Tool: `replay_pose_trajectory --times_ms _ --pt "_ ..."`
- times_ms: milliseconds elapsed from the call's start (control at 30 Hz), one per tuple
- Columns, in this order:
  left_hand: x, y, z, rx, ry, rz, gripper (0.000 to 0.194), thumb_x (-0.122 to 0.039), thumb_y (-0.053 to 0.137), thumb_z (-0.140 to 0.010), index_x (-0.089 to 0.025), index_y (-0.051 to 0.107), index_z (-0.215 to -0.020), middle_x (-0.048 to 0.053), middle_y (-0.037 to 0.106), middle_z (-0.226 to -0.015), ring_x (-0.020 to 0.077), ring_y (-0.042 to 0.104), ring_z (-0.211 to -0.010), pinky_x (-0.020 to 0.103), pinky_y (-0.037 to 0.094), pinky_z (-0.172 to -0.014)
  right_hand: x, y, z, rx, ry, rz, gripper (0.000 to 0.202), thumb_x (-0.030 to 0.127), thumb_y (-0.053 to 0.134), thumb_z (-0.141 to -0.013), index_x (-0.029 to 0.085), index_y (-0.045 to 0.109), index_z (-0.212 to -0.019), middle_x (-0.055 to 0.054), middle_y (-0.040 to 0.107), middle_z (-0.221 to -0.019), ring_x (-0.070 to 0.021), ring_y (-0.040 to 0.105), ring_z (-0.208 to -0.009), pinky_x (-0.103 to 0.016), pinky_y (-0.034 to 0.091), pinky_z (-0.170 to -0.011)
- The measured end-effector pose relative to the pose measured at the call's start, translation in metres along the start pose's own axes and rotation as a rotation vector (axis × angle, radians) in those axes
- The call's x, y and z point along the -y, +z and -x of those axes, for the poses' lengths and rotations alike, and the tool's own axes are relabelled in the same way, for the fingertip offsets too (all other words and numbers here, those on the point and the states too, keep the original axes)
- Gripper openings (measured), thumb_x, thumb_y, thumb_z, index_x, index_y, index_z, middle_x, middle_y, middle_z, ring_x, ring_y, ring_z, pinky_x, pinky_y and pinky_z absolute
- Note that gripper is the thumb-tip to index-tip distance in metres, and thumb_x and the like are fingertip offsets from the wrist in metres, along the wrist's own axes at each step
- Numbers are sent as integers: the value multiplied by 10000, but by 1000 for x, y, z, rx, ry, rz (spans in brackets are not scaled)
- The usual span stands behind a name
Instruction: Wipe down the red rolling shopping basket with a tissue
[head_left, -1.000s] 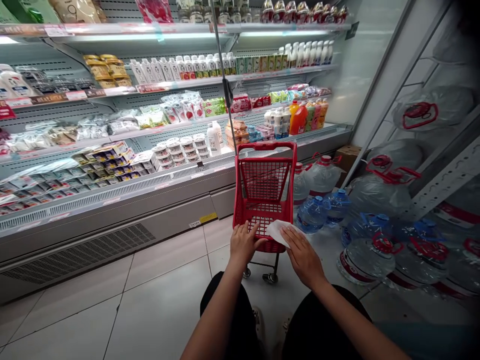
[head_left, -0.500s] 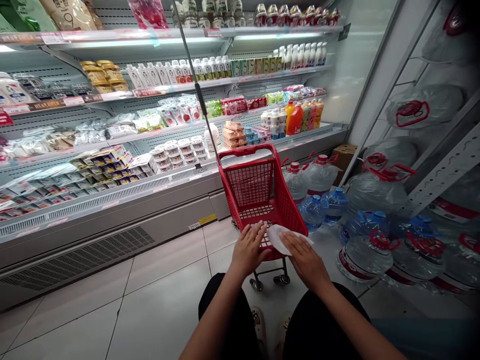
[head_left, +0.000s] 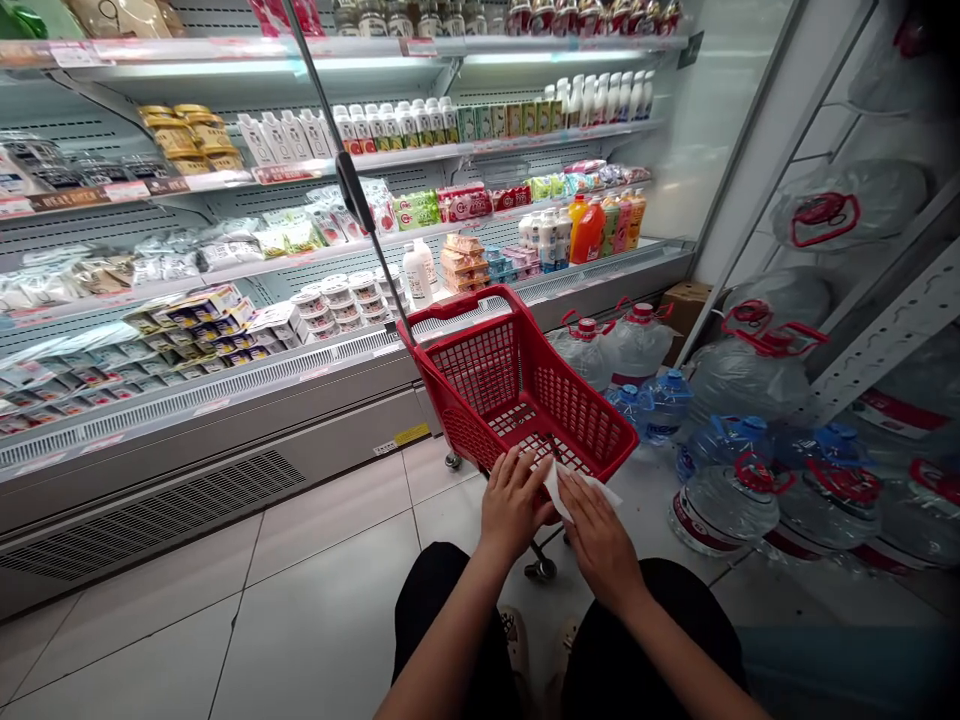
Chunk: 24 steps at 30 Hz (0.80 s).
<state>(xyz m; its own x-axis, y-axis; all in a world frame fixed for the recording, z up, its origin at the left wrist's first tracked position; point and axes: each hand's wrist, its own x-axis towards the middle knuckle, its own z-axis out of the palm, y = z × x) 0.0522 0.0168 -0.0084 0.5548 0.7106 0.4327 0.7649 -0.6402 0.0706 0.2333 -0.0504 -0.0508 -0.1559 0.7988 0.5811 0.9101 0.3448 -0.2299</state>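
Observation:
A small red shopping cart [head_left: 576,408] with a lattice basket stands just in front of my knees, turned at an angle. My right hand [head_left: 600,540] lies over a white wiping cloth [head_left: 553,488], its fingers straight and close together, pressing the cloth against the cart's near rim. Whether the cloth is paper or fabric I cannot tell. Beside it, my left hand [head_left: 511,508] rests at the same rim with its fingers stretched and slightly apart, and nothing shows in it. A thin dark pole [head_left: 352,190] rises from the cart's far left corner.
Behind the cart runs an open refrigerated shelf [head_left: 360,375] stocked with yogurt cups, bottles and packs. Large water bottles with red handles [head_left: 724,510] and blue-capped bottles [head_left: 667,405] stand on the right. Pale floor tiles [head_left: 330,600] spread to the left.
The cart has turned, its pole leaning farther left and its near right corner swinging outward to the right. My hands stay at the near rim, slightly closer together, with the cloth still under the right one.

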Motion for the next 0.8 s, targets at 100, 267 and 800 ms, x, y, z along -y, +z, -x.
replay_pose_trajectory --times_ms 100,267,800 --pt "-6 -4 -3 4 57 13 792 -546 601 -981 -290 263 -1650 31 408 -1656 281 323 -1548 484 290 -1278 -6 -7 2 -2 -22 4 645 261 338 -1070 253 126 -1679 -46 399 -1655 -228 381 -1523 -469 280 -1276" --pt "19 -19 -13 -37 92 -83 699 -517 545 -1023 -326 282 -1641 28 263 -1721 250 252 -1583 460 277 -1286 -60 -21 5 3 62 25 593 272 300 -1084 289 195 -1667 -22 442 -1632 -218 391 -1516 -487 238 -1288" --pt "-1 -17 -22 -59 101 -179 654 -536 440 -1054 -320 263 -1646 11 339 -1689 212 293 -1567 527 86 -1322 -26 -10 -16 -95 143 45 645 246 304 -1067 270 107 -1681 -70 306 -1701 -275 319 -1551 -532 311 -1244"
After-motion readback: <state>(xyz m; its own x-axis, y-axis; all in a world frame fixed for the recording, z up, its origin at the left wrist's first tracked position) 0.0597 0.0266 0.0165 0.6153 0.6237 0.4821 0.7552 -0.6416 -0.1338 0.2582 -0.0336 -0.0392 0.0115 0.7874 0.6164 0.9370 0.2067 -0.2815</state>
